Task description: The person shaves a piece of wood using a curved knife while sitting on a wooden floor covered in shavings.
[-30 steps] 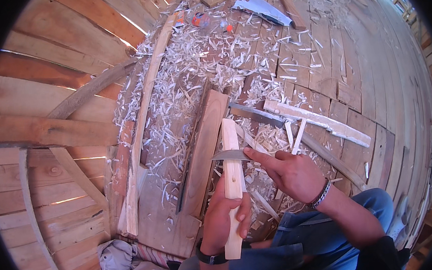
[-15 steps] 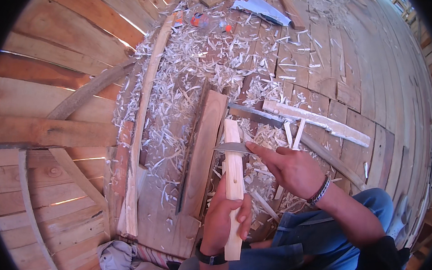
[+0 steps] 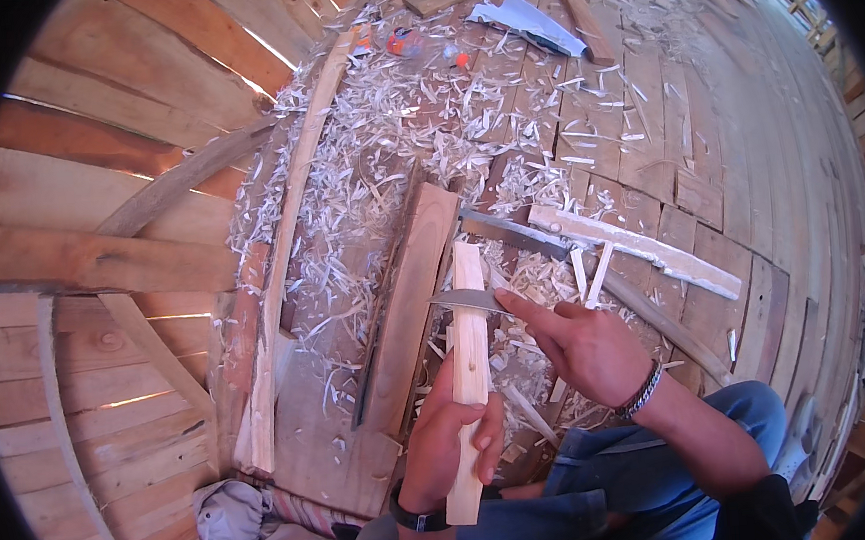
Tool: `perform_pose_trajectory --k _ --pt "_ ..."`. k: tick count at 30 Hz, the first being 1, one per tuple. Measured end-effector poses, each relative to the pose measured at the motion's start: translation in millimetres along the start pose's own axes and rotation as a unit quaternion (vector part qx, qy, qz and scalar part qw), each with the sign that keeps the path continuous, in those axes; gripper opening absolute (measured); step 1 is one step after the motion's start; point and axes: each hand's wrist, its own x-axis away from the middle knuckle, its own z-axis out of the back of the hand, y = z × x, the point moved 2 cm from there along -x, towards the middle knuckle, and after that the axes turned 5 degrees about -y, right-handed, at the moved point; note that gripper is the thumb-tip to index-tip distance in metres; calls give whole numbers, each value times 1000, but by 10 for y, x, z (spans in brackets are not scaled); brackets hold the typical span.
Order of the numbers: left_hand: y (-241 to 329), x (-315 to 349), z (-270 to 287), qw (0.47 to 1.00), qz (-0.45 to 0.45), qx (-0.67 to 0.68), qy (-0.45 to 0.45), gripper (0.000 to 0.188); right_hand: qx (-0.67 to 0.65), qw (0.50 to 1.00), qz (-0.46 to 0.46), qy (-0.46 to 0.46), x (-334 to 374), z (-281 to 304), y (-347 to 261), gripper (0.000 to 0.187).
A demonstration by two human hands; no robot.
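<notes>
My left hand (image 3: 449,437) is wrapped round the lower part of a pale wooden stick (image 3: 470,368), which points away from me with its near end over my lap. Across the stick's upper part lies the blade of a knife (image 3: 463,299). My right hand (image 3: 590,347) is closed on the knife, its index finger stretched along the back of the blade; the handle is hidden in the palm. The blade's tip sticks out past the stick's left side. Just left of the stick lies a thick brown board (image 3: 413,301).
Curled wood shavings (image 3: 392,122) cover much of the plank floor. Beyond the stick lie a saw blade (image 3: 512,232) and a whitish wood strip (image 3: 637,248). A long batten (image 3: 294,224) runs along the left, near the plank wall (image 3: 101,263). Crumpled grey cloth (image 3: 235,525) lies at lower left.
The stick's far end has shifted slightly to the right, and its near end a little left. Both hands keep their hold, and the knife stays at about the same place across it.
</notes>
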Motion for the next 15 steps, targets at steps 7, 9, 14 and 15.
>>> perform_pose_trajectory --k 7,9,14,15 --pt "-6 -13 12 1000 6 10 -4 65 9 1000 4 -16 22 35 -48 51" --pt "26 6 15 1000 9 23 2 66 -4 999 18 -29 119 46 -178 49" --pt "24 27 -39 1000 3 0 23 66 7 1000 3 -18 41 87 -80 48" --pt "43 24 -43 1000 1 3 31 65 3 1000 9 -29 114 90 -160 49"
